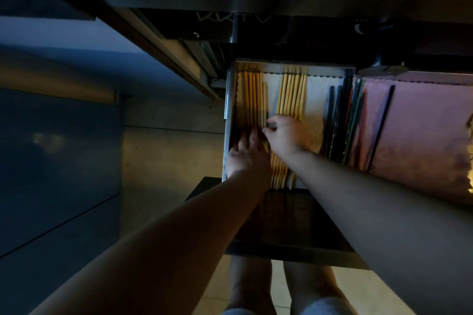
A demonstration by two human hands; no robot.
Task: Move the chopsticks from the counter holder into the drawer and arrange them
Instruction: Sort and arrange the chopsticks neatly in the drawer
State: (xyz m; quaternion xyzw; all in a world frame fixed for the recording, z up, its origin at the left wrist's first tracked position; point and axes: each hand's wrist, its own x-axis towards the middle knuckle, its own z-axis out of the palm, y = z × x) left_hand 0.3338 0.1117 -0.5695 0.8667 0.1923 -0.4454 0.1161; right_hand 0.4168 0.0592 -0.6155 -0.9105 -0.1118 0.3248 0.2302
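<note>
Open drawer (pixel 229 110), viewed from above in dim light.

Left hand (pixel 245 155): grip open, fingers straight and laid flat, pointing away from the person. The fingers press on the near ends of the left row of pale chopsticks (pixel 250 94), which runs lengthwise away from the fingertips toward the back wall, hard against the drawer's left side.

Right hand (pixel 288 135): just beside the left hand, to its right and slightly beyond it. Grip closed, thumb and fingertips curled together in a pinch. The pinch sits on the near part of the edge chopstick (pixel 265 102), the outermost stick on the right of the left row. Blur prevents a finer reading of the contact.

Middle row of pale chopsticks (pixel 291 94): passes under the right hand's knuckles and wrist. Far ends lie beyond the grip, near ends show again behind the wrist, close to the dark drawer front (pixel 294 225).

White liner (pixel 314 100): bare strip to the right of the right hand.

Dark chopsticks (pixel 337 115): bundled, well right of both grips, untouched.

Pink cloth liner (pixel 422 135): farther right, with one lone dark chopstick (pixel 382 125) lying on it, slightly tilted.
</note>
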